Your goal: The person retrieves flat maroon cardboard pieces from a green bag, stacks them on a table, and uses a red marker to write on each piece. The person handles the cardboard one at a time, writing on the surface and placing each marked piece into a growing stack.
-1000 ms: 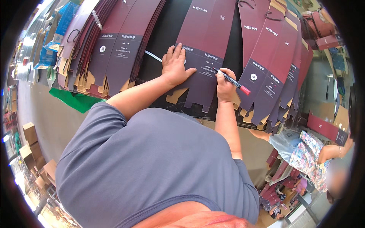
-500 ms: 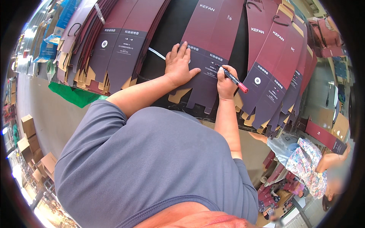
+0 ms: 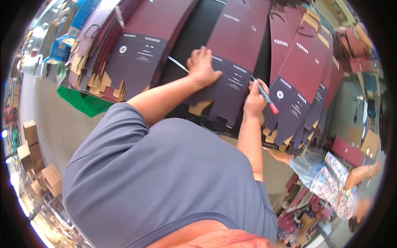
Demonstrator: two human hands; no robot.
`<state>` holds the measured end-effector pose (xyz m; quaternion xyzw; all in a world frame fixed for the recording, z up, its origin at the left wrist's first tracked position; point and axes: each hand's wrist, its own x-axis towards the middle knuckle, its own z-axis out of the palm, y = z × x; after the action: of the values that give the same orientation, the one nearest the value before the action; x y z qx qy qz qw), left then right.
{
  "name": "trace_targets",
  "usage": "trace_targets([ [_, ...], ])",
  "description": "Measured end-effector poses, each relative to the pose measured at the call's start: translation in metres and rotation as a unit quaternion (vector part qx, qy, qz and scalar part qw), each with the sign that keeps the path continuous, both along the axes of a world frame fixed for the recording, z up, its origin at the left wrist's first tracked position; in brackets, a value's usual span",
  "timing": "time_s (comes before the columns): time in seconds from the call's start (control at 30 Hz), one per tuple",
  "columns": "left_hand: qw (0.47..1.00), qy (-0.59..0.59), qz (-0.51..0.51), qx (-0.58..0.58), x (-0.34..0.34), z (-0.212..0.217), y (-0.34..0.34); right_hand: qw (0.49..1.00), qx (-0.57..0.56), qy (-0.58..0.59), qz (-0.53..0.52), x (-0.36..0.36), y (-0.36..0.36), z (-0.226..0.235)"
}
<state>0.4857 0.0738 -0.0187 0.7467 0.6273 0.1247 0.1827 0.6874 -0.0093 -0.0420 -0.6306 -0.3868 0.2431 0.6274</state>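
Observation:
A flat, unfolded maroon and dark purple carton [image 3: 237,39] lies in front of me on a black table. My left hand [image 3: 202,68] rests on its left side with the fingers stretched out, holding nothing. In my right hand [image 3: 255,99] is a marker pen [image 3: 266,96] with a dark barrel and a red end. Its tip points up and away, at the carton's right edge near the dark printed part; I cannot tell whether it touches.
Stacks of similar flat cartons lie to the left [image 3: 140,49] and right [image 3: 295,62]. A green plastic sheet [image 3: 80,103] hangs at the table's left edge. Brown boxes [image 3: 51,180] stand on the floor at left. Another person [image 3: 331,177] in a floral top is at the right.
My right hand and the marker have shifted slightly right and down, the tip moving from the small printed marks to the carton's right edge. The view has shifted a little; my left hand stays on the carton.

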Motion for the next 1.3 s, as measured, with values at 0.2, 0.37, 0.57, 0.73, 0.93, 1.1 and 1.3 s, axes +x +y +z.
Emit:
trace_targets([
  [0.2,0.977,-0.118,-0.13,-0.119,0.054,0.045,-0.008,0.989,0.025,0.137,-0.042,0.009,-0.03,0.09],
  [0.37,0.967,-0.163,-0.179,-0.075,0.063,0.008,-0.006,0.996,0.06,-0.064,0.015,0.01,-0.037,0.122],
  [0.57,0.984,0.116,0.025,0.13,-0.046,0.078,0.043,0.938,-0.009,-0.337,0.077,0.021,0.012,0.065],
  [0.73,0.976,0.214,0.015,0.032,-0.103,0.055,0.047,0.763,-0.322,-0.56,-0.006,0.027,0.042,0.043],
  [0.93,0.993,-0.056,-0.08,0.062,-0.064,0.055,0.027,0.806,-0.341,-0.483,-0.01,0.008,0.05,0.044],
  [1.1,0.902,-0.363,0.071,-0.223,-0.005,0.007,0.025,0.93,-0.099,-0.346,0.07,0.013,0.038,-0.01],
  [1.3,0.811,-0.431,0.09,-0.385,-0.024,0.025,0.02,0.986,-0.153,-0.058,0.041,0.003,0.03,-0.002],
])
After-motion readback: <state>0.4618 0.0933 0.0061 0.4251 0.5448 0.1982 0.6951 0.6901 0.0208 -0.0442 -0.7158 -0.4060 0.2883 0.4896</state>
